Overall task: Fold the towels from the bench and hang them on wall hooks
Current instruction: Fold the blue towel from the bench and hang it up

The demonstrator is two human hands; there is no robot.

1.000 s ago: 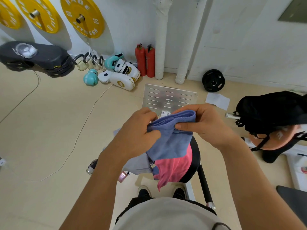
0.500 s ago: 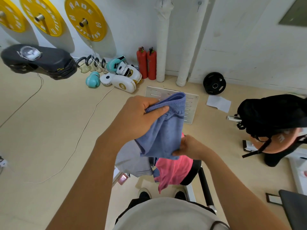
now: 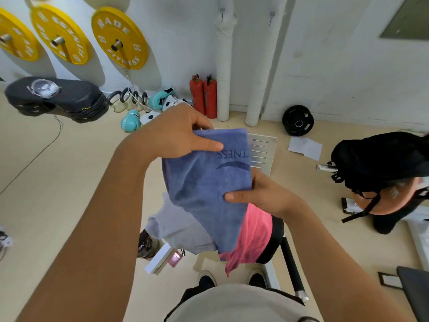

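Pale beige floor and white wall are seen from above; three yellow weight plates are mounted on the wall.

Black padded bench surface is noted below the hands, largely covered. A pink towel is draped over it, one corner hanging off the near edge; a grey towel is lying just beside it on the left. Both are unfolded.

Blue terry towel with dark printed lettering is held in the air above the bench, apart from the other two. It appears already doubled, the lower part hanging free.

Left hand: grip clamped on the towel's upper edge, thumb pressed on the front face, fingers curled behind.

Right hand: grip pinched on the right side edge at mid-height, thumb laid across the front.

Two small metal wall hooks are seen high on the wall, both bare.

Step judged in hand: folding of the first towel, task at an early stage. Next move is judged to call for edges being matched so the fold lies flat, then the towel being carried up to a hook. Slippage of the layers is the likely risk.
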